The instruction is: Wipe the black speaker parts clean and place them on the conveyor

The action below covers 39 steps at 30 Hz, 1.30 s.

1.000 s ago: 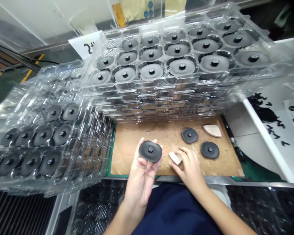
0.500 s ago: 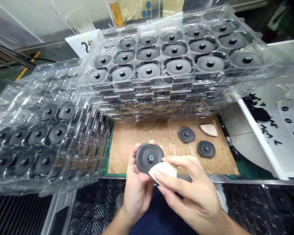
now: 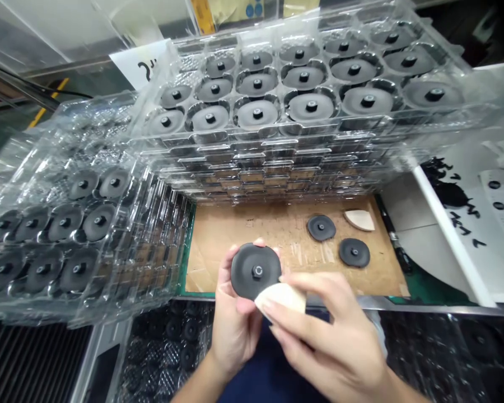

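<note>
My left hand (image 3: 233,324) grips a black rubber disc (image 3: 252,270) with a small centre hub, held up just in front of the cardboard mat (image 3: 243,229). My right hand (image 3: 331,341) pinches a pale wedge-shaped piece (image 3: 282,295) and presses its edge against the disc's lower right rim. Two more black discs (image 3: 321,228) (image 3: 354,252) lie on the mat to the right, with a second pale wedge (image 3: 360,220) beside them.
A tall stack of clear plastic trays (image 3: 302,140) filled with black discs stands behind the mat. Another stack of trays (image 3: 67,224) with discs sits at the left. A white bin (image 3: 466,224) with black scraps is at the right. Dark trays lie below the bench edge.
My right hand picked up the pale wedge from the mat and brought it to the disc. Since half a second ago both hands hold nearly still.
</note>
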Tool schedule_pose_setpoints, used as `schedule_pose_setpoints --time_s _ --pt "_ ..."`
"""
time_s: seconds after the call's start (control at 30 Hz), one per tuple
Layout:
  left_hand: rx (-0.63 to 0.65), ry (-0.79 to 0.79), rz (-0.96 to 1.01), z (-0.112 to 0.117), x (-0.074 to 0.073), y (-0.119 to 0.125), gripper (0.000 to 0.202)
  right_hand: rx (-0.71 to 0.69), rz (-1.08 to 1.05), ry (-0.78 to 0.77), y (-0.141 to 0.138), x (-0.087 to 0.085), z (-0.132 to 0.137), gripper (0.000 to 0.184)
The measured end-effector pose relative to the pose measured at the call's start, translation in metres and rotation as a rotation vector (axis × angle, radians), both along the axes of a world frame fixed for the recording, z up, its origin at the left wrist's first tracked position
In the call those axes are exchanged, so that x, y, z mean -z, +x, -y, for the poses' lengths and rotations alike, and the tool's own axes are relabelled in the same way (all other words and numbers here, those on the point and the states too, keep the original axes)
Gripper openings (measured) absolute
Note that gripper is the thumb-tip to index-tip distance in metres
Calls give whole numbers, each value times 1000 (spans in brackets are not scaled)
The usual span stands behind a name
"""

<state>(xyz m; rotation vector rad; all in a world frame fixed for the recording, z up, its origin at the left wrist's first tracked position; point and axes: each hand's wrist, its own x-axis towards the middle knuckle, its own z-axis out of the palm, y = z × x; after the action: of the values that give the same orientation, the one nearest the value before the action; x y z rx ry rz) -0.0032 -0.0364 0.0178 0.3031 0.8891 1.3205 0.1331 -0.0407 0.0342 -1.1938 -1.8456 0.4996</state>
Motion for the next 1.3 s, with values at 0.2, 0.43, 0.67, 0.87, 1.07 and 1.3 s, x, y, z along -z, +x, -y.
schedule_pose_setpoints --time_s 0.2,0.43,0.67,0.87,1.07,1.3 --pt "-9 8 3 -2 -2 1 55 64 18 -13 2 1 -1 25" --pt "-4 2 2 0 -2 1 56 64 21 -27 1 3 2 23" --pt "21 8 -22 1 -3 2 56 123 20 -5 9 0 -11 25" --pt "41 -8 5 -1 -4 2 53 -5 17 26 -2 -9 -8 27" --pt "40 -43 15 0 -3 3 54 10 -10 9 -6 -5 -14 27" --pt "22 -90 98 -9 7 -9 45 44 -623 -706 18 36 14 22"
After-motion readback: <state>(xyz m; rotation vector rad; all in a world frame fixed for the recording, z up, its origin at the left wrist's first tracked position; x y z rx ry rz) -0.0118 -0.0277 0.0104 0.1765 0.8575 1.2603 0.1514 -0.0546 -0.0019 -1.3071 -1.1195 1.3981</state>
